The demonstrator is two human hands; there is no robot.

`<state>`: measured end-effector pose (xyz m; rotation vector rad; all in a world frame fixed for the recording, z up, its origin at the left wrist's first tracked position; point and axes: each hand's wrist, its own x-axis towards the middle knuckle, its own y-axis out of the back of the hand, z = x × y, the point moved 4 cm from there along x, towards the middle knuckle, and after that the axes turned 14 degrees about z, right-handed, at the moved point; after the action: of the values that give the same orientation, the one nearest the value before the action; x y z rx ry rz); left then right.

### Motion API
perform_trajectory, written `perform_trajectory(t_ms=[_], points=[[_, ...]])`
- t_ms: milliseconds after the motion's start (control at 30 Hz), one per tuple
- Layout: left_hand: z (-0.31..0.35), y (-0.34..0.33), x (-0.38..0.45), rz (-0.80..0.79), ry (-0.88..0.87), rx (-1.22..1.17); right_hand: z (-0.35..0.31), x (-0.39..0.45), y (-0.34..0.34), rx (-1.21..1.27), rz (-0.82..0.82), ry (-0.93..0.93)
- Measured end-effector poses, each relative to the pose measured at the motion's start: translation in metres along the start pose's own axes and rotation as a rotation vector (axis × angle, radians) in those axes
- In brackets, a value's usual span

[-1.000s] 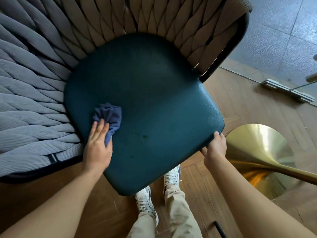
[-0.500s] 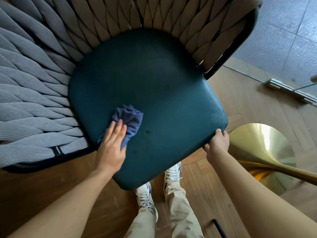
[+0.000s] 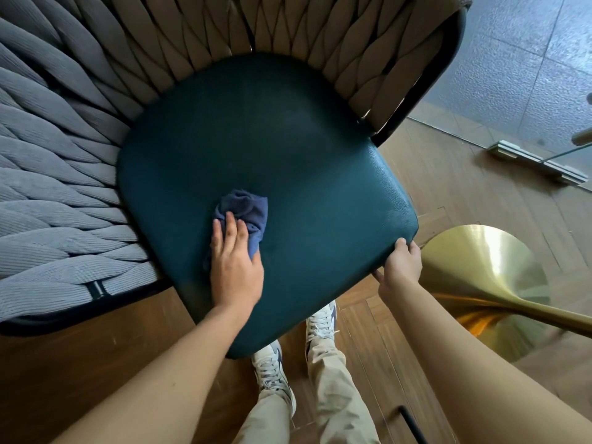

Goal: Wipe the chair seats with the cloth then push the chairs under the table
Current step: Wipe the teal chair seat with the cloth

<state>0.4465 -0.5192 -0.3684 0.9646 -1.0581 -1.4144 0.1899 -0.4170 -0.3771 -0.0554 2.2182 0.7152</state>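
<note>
A chair with a dark teal padded seat [image 3: 288,149] and a woven grey-beige backrest [image 3: 288,30] fills the view. A crumpled blue cloth [image 3: 250,209] lies on the front-left part of the seat. My left hand [image 3: 234,264] presses flat on the cloth, fingers over its near half. My right hand [image 3: 400,261] grips the seat's front right edge, thumb on top and fingers tucked under the rim.
A brass trumpet-shaped table base [image 3: 487,283] stands on the wooden floor just right of the seat. My two feet in white sneakers [image 3: 275,376] are under the seat's front corner. A metal floor rail [image 3: 538,161] and grey tiles lie at the far right.
My left hand has slid the cloth to the right across the seat, from its left edge toward the middle. The right hand has kept its hold on the seat edge.
</note>
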Motion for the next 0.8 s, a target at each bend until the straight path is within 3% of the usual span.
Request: perform_trajectory(t_ms=[67,167,267,333,400,500,567,700,800], points=[[0.044,-0.01,0.002,0.003,0.028,0.0,0.0,0.002,0.001,-0.003,0.005,0.004],[0.077,-0.022,-0.009,-0.109,-0.321,-0.018,-0.001,0.003,0.002,-0.004,-0.002,-0.002],[0.057,-0.014,-0.012,-0.164,-0.554,-0.056,-0.001,0.003,0.003,0.003,-0.008,-0.016],[0.042,-0.007,-0.006,-0.113,-0.504,-0.067,-0.002,0.003,0.003,0.003,-0.008,-0.024],[0.047,-0.01,0.005,-0.067,-0.313,-0.099,-0.001,0.004,0.002,0.01,-0.004,-0.027],[0.104,-0.025,0.014,-0.066,-0.141,-0.115,-0.001,0.004,0.004,0.004,-0.004,-0.01],[0.149,-0.036,0.013,-0.148,-0.246,-0.119,-0.003,0.004,0.006,0.023,-0.02,-0.037],[0.161,-0.038,-0.001,-0.315,-0.715,-0.252,-0.007,0.003,0.011,0.068,-0.087,-0.112],[0.138,-0.029,0.013,-0.248,-0.63,-0.311,-0.006,0.005,0.011,0.089,-0.121,-0.128]])
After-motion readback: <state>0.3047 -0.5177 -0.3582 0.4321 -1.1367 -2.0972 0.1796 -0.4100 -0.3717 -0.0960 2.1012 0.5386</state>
